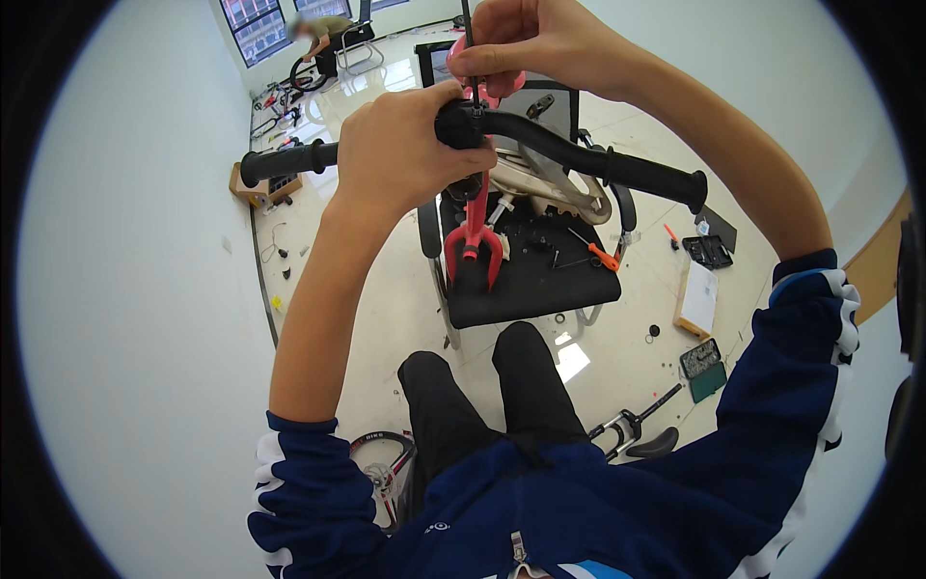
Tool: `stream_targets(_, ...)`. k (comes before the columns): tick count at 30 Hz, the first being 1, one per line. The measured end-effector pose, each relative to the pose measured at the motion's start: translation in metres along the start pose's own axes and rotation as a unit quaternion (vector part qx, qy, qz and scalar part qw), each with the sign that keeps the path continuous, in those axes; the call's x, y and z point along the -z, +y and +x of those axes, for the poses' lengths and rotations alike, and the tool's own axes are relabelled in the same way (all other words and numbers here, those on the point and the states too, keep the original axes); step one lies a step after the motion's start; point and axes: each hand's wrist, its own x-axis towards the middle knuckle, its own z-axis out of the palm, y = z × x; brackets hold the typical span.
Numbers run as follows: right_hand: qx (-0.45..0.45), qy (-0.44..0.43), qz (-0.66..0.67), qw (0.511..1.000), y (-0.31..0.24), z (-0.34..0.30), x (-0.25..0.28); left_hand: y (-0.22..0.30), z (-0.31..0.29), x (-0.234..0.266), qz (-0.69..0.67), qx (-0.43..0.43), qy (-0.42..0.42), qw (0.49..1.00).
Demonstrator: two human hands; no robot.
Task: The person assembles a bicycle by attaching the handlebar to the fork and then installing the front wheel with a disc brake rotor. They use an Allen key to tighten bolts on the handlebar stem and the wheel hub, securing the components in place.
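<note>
Right hand (535,50) pinching thin dark rod (469,27), fingers closed; rod pointing down, crossing long handlebar (545,135) at its middle. Left hand (405,145), nearer handlebar, wrapping tight beside rod. Handlebar running left to right below right hand. Red fork (473,234) showing beneath, over black seat (540,301).

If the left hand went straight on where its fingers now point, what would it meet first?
Probably the thin dark rod, which stands just beyond the left hand at the middle of the handlebar, held by the right hand. Depth is hard to judge here.
</note>
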Motion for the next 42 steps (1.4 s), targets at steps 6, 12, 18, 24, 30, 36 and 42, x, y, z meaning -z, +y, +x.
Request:
stream_targets(6,0.06,-0.028,0.034,0.997,-0.002,-0.004,-0.01,-0.001,-0.004,0.003,-0.001,-0.001,-0.022,1.0)
stream_targets(12,0.066,-0.043,0.111,0.991,0.012,-0.005,-0.004,-0.009,-0.004,0.004,-0.012,-0.004,-0.008,1.0)
stream_targets(18,0.052,-0.002,-0.008,0.999,0.004,-0.005,-0.006,-0.008,-0.006,0.002,0.02,-0.029,0.013,0.999)
stream_targets(24,0.067,-0.071,0.017,0.995,-0.007,0.0,-0.002,-0.003,-0.006,0.003,0.009,-0.001,-0.019,1.0)
stream_targets(30,0.06,-0.133,0.179,0.973,0.012,-0.001,0.009,-0.009,-0.006,0.001,0.009,-0.017,-0.01,1.0)
stream_targets(36,-0.005,-0.017,0.007,1.0,0.0,-0.007,0.001,-0.006,-0.006,0.003,0.009,-0.01,-0.01,1.0)
stream_targets(42,0.057,-0.048,0.059,0.995,0.001,-0.002,0.0,-0.004,-0.007,0.002,0.006,-0.006,-0.011,1.0)
